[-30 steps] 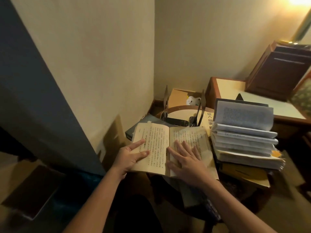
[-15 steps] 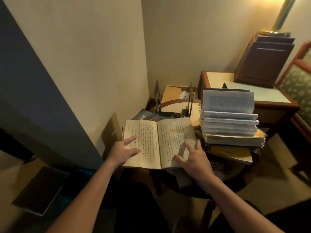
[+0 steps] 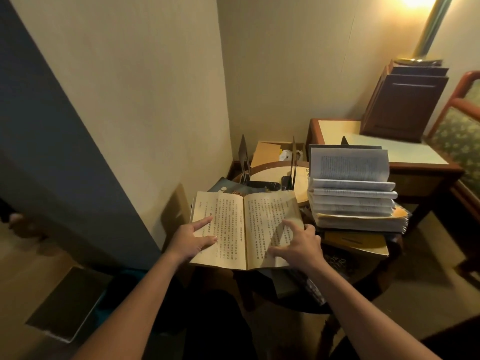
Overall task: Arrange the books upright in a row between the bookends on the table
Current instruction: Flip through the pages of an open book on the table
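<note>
An open yellowed book (image 3: 244, 229) lies at the near side of the round table (image 3: 272, 174). My left hand (image 3: 191, 240) holds its left page, index finger and thumb on top, the other fingers hidden under the edge. My right hand (image 3: 298, 245) grips the right page's outer edge, thumb on the paper, fingers curled over the side. Two thin black bookends (image 3: 244, 158) (image 3: 293, 162) stand upright behind the book with nothing between them. To the right sits a stack of books (image 3: 353, 206); its top book (image 3: 348, 165) has fanned pages. A blue book (image 3: 228, 187) peeks out behind the open one.
A yellow book (image 3: 355, 241) and a dark book (image 3: 337, 263) lie under the stack. Behind the table are a cardboard box (image 3: 270, 152) and a side table (image 3: 389, 152) carrying a dark wooden box (image 3: 402, 100). An armchair (image 3: 462, 126) is at far right; the wall is close on the left.
My right hand has slid from lying flat on the right page to that page's outer edge. My left hand keeps its place on the left page.
</note>
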`<state>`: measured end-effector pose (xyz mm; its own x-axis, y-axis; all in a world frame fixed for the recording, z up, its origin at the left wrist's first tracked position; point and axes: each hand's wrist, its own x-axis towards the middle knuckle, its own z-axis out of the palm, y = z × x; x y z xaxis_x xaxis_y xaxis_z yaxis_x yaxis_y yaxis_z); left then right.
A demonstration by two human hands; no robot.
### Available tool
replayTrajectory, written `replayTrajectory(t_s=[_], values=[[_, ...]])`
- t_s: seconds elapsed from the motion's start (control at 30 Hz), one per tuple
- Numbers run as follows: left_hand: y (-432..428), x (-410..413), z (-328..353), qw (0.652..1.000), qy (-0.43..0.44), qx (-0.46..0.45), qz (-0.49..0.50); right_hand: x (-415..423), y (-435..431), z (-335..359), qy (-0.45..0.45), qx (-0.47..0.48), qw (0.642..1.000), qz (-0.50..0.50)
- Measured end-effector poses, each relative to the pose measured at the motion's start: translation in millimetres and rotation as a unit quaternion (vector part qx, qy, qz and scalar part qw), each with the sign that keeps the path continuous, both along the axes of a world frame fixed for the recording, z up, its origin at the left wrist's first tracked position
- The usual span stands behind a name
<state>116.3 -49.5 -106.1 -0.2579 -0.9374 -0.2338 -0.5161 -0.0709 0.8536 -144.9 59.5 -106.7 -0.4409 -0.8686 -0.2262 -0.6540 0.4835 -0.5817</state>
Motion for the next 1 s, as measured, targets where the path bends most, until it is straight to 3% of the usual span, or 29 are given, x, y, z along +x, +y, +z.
replayTrajectory(t_s=[0.6,0.87,1.0], values=[[-1,0,-15,0.998,0.001,0.046,0.04,-5,-12,7,-0.007,0.002,1.0,0.014],[4,5,-4,0.997,0.034,0.045,0.054,-6,-21,4,-0.081,-0.022,0.996,-0.016],[8,6,-4,0.995,0.054,0.045,0.065,1,-21,9,-0.064,-0.042,0.997,-0.004]])
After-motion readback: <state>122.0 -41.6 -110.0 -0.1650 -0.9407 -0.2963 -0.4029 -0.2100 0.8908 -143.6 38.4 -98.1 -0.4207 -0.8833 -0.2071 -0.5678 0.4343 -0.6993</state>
